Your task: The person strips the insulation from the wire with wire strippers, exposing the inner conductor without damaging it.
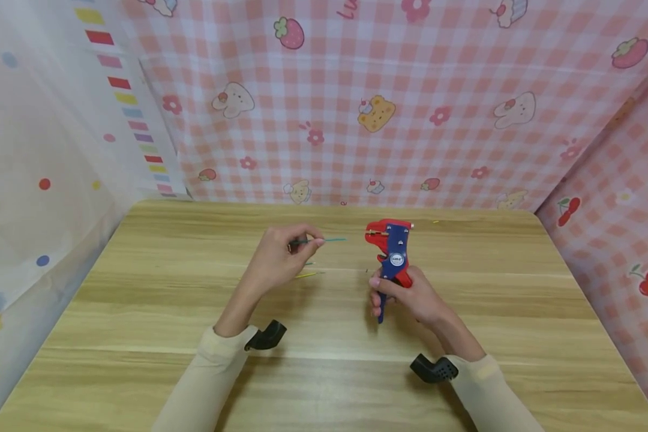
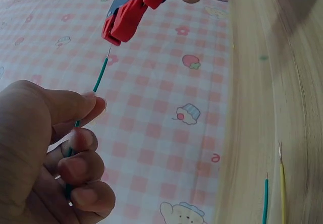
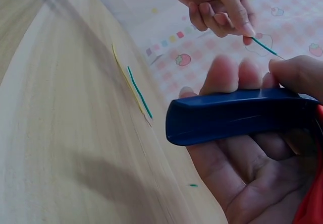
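Between thumb and forefinger, my left hand (image 1: 286, 255) pinches a green wire (image 1: 335, 239) above the table. In the left wrist view the bare metal end of this wire (image 2: 102, 72) points at the red jaws of a wire stripper, with a small gap between. My right hand (image 1: 418, 294) grips the blue and red wire stripper (image 1: 396, 246) by its handles, head upward. From the right wrist view, fingers wrap the blue handle (image 3: 242, 115). On the table under my left hand lie a yellow wire (image 2: 283, 188) and a second green wire (image 2: 265, 204), both with bared ends.
The wooden table (image 1: 324, 384) runs back to a pink checked cloth (image 1: 335, 162). A tiny yellow scrap (image 1: 435, 221) lies near its back edge, and a short green piece (image 3: 193, 185) lies on the wood. A white dotted cloth (image 1: 48, 228) hangs at the left.
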`<state>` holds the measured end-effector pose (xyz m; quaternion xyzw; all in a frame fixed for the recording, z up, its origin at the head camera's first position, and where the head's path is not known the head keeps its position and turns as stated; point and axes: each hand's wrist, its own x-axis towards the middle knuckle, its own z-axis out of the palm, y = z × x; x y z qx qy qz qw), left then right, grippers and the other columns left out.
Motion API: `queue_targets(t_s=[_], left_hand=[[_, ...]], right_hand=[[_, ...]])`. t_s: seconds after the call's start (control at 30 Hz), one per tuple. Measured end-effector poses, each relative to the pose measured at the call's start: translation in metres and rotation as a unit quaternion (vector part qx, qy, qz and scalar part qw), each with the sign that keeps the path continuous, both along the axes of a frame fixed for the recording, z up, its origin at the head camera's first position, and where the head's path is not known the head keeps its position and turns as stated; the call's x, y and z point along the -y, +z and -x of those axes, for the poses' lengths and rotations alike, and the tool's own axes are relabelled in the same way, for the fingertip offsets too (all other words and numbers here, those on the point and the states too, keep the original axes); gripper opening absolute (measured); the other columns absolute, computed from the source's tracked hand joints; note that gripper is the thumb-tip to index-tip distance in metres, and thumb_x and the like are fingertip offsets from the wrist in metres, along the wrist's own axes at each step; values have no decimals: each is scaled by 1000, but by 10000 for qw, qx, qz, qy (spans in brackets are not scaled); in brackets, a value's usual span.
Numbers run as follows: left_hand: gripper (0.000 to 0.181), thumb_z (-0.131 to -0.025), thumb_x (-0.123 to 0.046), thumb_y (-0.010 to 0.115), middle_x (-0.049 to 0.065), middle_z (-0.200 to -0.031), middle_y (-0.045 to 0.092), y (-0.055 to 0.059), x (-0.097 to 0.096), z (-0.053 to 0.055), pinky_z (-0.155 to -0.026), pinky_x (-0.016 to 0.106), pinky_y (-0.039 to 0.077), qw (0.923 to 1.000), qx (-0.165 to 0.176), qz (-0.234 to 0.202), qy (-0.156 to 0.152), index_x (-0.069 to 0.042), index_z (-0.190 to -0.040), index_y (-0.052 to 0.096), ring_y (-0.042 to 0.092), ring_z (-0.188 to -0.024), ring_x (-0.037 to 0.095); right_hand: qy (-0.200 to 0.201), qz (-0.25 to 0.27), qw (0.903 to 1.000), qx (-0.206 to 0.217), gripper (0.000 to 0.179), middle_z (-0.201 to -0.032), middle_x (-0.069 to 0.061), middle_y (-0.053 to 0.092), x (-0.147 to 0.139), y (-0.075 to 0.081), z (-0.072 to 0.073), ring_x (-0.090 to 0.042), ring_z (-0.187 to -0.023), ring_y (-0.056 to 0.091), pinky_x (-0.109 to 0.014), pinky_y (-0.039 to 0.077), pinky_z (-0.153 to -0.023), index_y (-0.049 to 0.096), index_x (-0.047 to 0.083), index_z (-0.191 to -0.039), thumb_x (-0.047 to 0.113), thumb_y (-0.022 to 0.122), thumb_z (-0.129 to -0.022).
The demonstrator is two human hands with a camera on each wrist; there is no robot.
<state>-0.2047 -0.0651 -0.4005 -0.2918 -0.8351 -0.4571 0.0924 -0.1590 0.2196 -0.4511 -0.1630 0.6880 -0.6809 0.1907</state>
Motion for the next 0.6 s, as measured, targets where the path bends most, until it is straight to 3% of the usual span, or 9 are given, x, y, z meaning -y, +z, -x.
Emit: queue_targets(t_s=[0.13,0.6], left_hand=[[9,-98,-13,70,-2,-60,55,-3,4,3,-52,23,36,10000,-9,46,77,-8,-100,76,44,-53,11],[7,-96,-8,68,4,-77,68,-19,18,16,-61,25,45,9980,269,315,473,-8,-98,75,55,-66,15]], right_hand=[[5,-26,10000,-16,19,-81,-6,69,-3,0,1,-24,-73,73,-44,62,-76,57,2,-108,21,59,-105],[-88,-228,9997,5,24,-85,-7,74,-13,5,3,-27,-77,75,-42,62,-80,58,-1,-110,22,59,-105]])
